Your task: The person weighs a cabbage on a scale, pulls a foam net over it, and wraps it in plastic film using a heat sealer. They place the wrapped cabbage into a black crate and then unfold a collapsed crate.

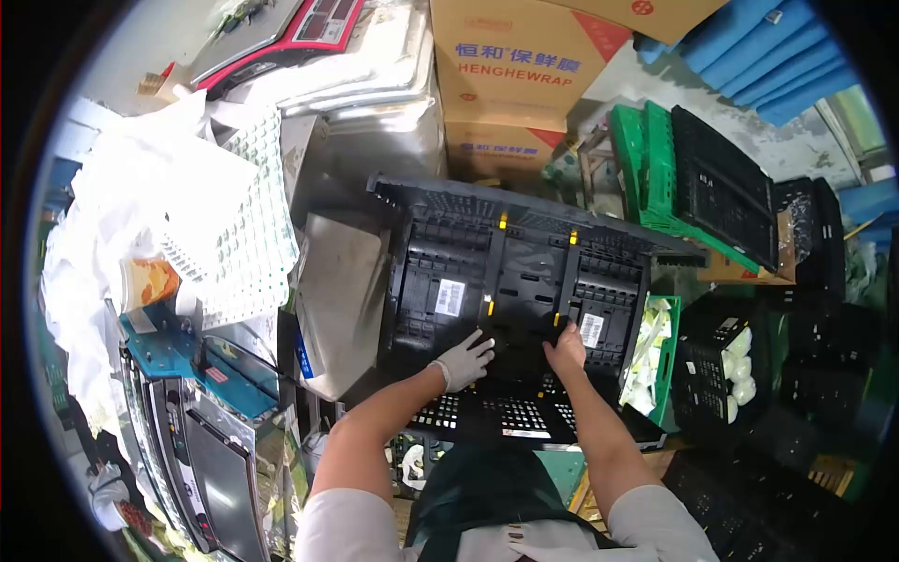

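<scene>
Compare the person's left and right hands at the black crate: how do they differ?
The left hand wears a pale glove, while the right hand is bare. The left has its fingers spread; the right's are held closer together. The right hand is right beside the white label on its side, whereas the left sits farther from its own label. Both reach into the black crate.

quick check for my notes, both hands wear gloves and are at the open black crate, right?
Not quite: the head view shows a glove on the left hand only; the right hand is bare. Both are at the open black crate.
</scene>
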### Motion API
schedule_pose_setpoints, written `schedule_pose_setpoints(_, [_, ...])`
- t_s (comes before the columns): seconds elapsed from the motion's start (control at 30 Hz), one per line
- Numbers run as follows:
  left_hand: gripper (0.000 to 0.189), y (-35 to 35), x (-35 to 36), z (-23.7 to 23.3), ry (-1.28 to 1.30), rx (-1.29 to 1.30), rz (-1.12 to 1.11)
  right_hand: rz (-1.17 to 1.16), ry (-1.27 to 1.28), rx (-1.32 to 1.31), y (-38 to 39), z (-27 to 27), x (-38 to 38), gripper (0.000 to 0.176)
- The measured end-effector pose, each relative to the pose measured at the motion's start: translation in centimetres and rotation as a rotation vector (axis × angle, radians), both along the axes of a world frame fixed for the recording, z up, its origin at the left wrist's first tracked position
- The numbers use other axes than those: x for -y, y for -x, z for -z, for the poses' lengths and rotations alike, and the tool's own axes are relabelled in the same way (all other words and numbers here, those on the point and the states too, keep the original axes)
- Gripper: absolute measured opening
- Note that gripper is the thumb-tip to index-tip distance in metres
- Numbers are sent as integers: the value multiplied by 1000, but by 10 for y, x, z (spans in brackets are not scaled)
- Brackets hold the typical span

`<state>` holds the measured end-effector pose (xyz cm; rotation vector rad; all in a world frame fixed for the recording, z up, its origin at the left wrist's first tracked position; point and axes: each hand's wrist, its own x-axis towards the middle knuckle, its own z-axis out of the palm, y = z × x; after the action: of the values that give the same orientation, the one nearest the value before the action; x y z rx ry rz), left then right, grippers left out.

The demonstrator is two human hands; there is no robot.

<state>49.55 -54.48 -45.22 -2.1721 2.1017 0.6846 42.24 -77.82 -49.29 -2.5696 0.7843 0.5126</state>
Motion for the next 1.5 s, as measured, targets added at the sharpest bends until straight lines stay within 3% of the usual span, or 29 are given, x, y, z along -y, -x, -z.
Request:
schedule_pose_setpoints(0.07, [27,5,8,-8,-38,8,23,115,-37,-100,-5,-17,-5,66])
schedule_pose_setpoints(0.17, [31,-1,29,-21,-303,-14,-34,202,12,-55,-7,-75,1,62])
schedule_pose_setpoints(0.23, [33,-10,18,-75,-367,-7,-146,188,62,76,16,-101,34,59])
schedule_pose_setpoints(0.27, [31,-18,1,-99,-400,2,-183,164,146,360,42,-71,74,55])
schedule_pose_setpoints(0.3, [28,-26,-28,-109,-334,133,-303,209,88,266,52,-115,102,50])
schedule_pose_setpoints(0.33, [26,-34,-56,-120,-269,251,-432,158,262,340,74,-132,144,51])
schedule_pose_setpoints(0.37, [23,-53,-88,-151,-290,230,-406,107,435,410,94,-142,170,52])
schedule_pose_setpoints(0.4, [19,-56,-124,-99,-405,504,-300,107,386,433,94,-148,164,51])
schedule_pose_setpoints(0.43, [19,-50,-124,-113,-320,385,-442,105,338,463,89,-151,157,50])
schedule_pose_setpoints(0.47, [20,-40,-116,-132,-227,265,-588,11,476,353,82,-152,157,55])
schedule_pose_setpoints(0.57, [28,5,-113,-170,122,39,-988,91,517,487,82,-174,128,59])
schedule_pose_setpoints(0.7, [33,120,-139,-255,125,-290,-1011,-279,369,601,111,-205,81,56])
schedule_pose_setpoints(0.77, [34,196,-167,-213,177,-521,-1052,-419,259,576,122,-203,62,52])
schedule_pose_setpoints(0.93, [33,242,-192,-238,210,-574,-1123,-592,46,460,121,-238,-7,46])
schedule_pose_setpoints(1.03, [36,220,-190,-245,274,-480,-1097,-627,-29,384,116,-246,-31,50])
schedule_pose_setpoints(1.13, [49,193,-188,-247,319,-328,-985,-675,74,201,120,-257,-57,59])
schedule_pose_setpoints(1.23, [63,166,-186,-213,223,-38,-789,-746,165,90,122,-245,-71,69])
schedule_pose_setpoints(1.3, [66,143,-165,-209,116,11,-730,-821,259,104,113,-236,-79,77])
schedule_pose_setpoints(1.43, [69,103,-105,-209,-55,158,-573,-1011,296,363,71,-235,-95,81])
schedule_pose_setpoints(1.5, [70,78,-73,-208,-141,258,-452,-1122,332,364,44,-241,-100,79])
